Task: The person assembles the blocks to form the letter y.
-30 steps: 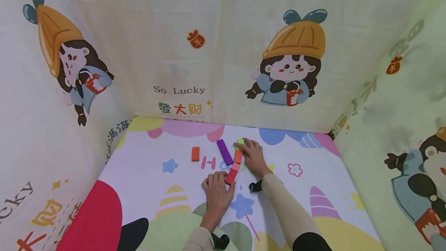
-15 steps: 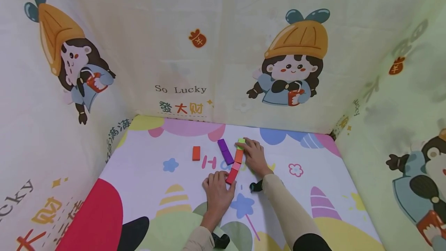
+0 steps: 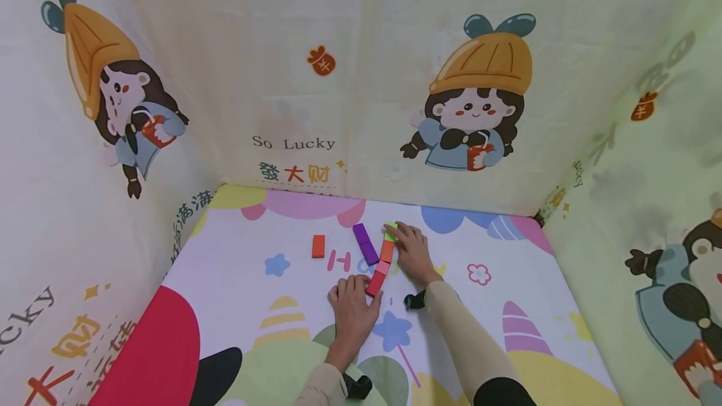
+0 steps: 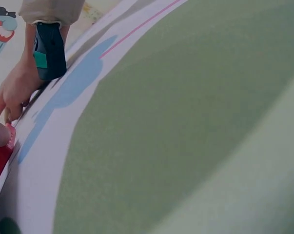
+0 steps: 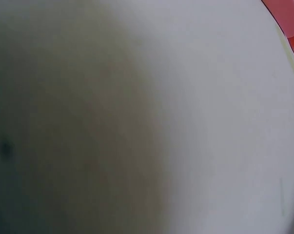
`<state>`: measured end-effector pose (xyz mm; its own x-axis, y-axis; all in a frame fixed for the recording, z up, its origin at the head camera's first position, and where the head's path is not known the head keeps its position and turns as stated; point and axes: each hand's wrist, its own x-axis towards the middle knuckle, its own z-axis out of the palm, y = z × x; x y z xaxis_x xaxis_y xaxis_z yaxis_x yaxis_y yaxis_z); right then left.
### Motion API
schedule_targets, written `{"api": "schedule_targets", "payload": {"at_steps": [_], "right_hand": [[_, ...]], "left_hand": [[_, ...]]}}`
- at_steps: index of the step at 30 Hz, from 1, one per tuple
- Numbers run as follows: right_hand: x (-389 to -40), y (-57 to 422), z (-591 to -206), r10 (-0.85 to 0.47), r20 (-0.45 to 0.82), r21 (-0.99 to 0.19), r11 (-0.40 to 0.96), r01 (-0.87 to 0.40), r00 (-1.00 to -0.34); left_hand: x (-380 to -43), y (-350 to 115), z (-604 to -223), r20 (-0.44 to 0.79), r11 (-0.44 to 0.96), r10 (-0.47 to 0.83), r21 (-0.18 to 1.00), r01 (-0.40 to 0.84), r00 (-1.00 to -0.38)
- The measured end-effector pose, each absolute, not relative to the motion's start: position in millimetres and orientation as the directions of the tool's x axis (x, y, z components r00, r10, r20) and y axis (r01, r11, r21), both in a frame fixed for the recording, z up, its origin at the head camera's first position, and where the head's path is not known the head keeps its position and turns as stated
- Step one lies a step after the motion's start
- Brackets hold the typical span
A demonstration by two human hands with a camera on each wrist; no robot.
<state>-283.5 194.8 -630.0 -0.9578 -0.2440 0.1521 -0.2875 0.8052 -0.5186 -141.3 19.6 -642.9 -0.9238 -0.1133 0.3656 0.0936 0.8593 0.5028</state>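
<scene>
A slightly bent row of small blocks lies on the printed mat in the head view: a green block [image 3: 390,235] at the far end, then an orange block [image 3: 387,252], a pink block [image 3: 382,267] and a red block [image 3: 375,283] nearest me. My right hand [image 3: 416,252] pinches the green block, its index finger reaching across the far end. At the near end my left hand [image 3: 352,312] holds the red block between thumb and fingers. The left wrist view catches that red block [image 4: 1,158] at its left edge, a fingertip against it.
Two purple blocks [image 3: 365,244] lie end to end just left of the row, their near end close to it. A separate orange block [image 3: 318,246] lies farther left. Printed cloth walls [image 3: 372,111] enclose the mat [image 3: 451,281] at the back and sides.
My right index finger has slid slightly toward the far end of the green block, showing more green below it. The left hand and the other blocks keep their places.
</scene>
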Motion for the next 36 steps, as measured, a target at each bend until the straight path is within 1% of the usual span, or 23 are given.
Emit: {"api": "schedule_targets", "payload": {"at_steps": [5, 10, 15, 21, 29, 36], "right_hand": [[-282, 195, -629, -0.204, 0.176, -0.586, 0.764, -0.269, -0.963], [-279, 195, -631, -0.205, 0.166, -0.603, 0.753, -0.264, -0.965], [-275, 195, -633, -0.199, 0.183, -0.607, 0.747, -0.270, -0.963], [-272, 197, -636, -0.234, 0.224, -0.578, 0.750, -0.322, -0.946], [-274, 197, -638, -0.217, 0.186, -0.555, 0.781, -0.285, -0.958], [-270, 194, -634, -0.228, 0.220, -0.564, 0.763, -0.315, -0.948]], "left_hand": [[-141, 19, -641, 0.368, 0.853, -0.109, 0.511, 0.103, -0.923], [-142, 19, -641, 0.351, 0.853, -0.111, 0.514, 0.092, -0.930], [-142, 20, -641, 0.344, 0.847, -0.116, 0.524, 0.088, -0.932], [-143, 20, -643, 0.324, 0.836, -0.121, 0.542, 0.079, -0.938], [-144, 21, -640, 0.336, 0.825, -0.125, 0.558, 0.090, -0.933], [-142, 20, -640, 0.322, 0.830, -0.129, 0.553, 0.076, -0.938]]}}
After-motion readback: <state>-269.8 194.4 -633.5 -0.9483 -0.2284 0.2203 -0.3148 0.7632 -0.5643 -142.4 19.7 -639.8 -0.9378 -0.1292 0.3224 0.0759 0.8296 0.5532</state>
